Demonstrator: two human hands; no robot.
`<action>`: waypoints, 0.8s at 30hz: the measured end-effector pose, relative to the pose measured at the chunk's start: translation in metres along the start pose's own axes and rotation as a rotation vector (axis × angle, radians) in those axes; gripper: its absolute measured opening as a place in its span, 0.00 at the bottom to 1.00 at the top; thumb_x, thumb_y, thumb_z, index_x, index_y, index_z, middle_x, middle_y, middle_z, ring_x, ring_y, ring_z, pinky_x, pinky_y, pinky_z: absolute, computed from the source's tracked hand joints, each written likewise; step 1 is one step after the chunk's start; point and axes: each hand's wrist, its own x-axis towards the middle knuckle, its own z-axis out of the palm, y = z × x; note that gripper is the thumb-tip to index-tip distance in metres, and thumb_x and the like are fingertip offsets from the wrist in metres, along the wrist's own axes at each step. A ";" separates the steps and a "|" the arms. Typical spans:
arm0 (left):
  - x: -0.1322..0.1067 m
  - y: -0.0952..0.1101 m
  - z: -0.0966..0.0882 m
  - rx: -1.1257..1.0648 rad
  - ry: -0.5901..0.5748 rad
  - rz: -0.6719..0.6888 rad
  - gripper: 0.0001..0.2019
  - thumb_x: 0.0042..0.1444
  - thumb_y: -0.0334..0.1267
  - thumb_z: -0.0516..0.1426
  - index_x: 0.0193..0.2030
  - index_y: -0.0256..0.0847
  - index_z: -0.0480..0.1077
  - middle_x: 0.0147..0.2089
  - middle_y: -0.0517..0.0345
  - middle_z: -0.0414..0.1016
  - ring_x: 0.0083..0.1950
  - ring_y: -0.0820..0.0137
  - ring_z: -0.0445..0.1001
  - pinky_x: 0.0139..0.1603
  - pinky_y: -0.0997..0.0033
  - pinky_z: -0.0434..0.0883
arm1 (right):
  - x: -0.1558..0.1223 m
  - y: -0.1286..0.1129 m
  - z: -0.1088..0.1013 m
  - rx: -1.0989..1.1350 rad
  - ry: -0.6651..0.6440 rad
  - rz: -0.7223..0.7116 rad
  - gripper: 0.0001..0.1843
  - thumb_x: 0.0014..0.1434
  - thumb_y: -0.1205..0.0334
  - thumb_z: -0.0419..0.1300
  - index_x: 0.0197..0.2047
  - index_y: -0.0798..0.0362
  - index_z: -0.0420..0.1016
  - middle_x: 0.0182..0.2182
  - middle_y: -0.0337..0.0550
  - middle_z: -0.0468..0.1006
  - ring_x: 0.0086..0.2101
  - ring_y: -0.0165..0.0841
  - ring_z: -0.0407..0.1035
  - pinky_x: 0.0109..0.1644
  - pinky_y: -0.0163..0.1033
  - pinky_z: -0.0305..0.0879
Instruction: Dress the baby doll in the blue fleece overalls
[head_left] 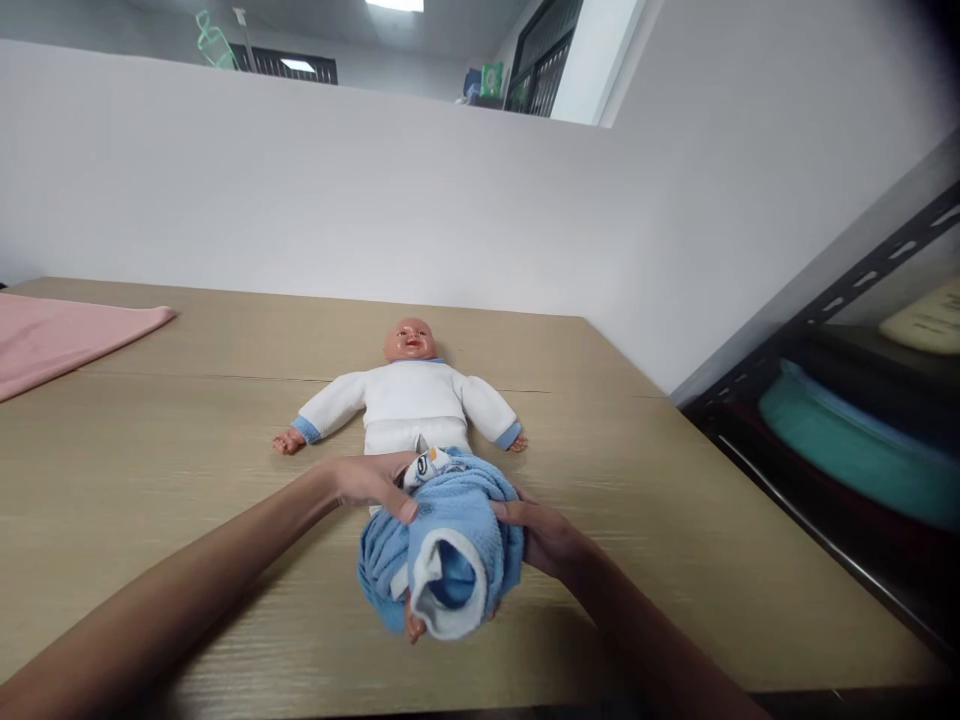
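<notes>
A baby doll [414, 395] lies on its back on the wooden table, head away from me, in a white top with blue collar and cuffs. Over its legs are bunched blue terry trousers [469, 505]; one leg opening with a white cuff faces me. My left hand [379, 482] grips the trousers from the left, thumb on top, some fingers hidden behind the cloth. On the right side my right hand [541, 530] holds the same cloth, thumb on top and other fingers largely hidden. Part of a doll foot [413, 622] shows below the fabric.
A pink cloth [67, 335] lies at the table's left. Behind the wooden table [225, 350] stands a low white wall [315, 190]. To the right, a dark metal shelf [810, 480] holds a teal basin [855, 450].
</notes>
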 end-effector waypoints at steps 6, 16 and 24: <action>-0.001 0.004 -0.002 0.088 0.007 -0.008 0.37 0.50 0.58 0.78 0.61 0.37 0.80 0.58 0.46 0.87 0.65 0.45 0.82 0.74 0.48 0.73 | 0.002 -0.005 0.007 0.034 0.143 -0.042 0.32 0.52 0.43 0.81 0.56 0.48 0.86 0.50 0.46 0.90 0.49 0.45 0.83 0.60 0.48 0.77; 0.003 -0.012 0.000 -0.039 0.117 0.022 0.33 0.54 0.63 0.76 0.58 0.42 0.82 0.56 0.45 0.88 0.61 0.47 0.84 0.70 0.44 0.74 | -0.005 -0.012 0.008 0.001 -0.056 0.006 0.33 0.57 0.39 0.79 0.57 0.53 0.83 0.47 0.48 0.89 0.42 0.38 0.82 0.49 0.40 0.79; -0.005 -0.004 0.004 -0.055 0.178 -0.109 0.37 0.52 0.66 0.76 0.58 0.39 0.81 0.59 0.44 0.87 0.66 0.45 0.82 0.74 0.44 0.71 | -0.008 -0.005 0.001 -0.010 -0.117 0.006 0.46 0.47 0.35 0.84 0.60 0.53 0.82 0.46 0.49 0.89 0.36 0.36 0.83 0.35 0.35 0.80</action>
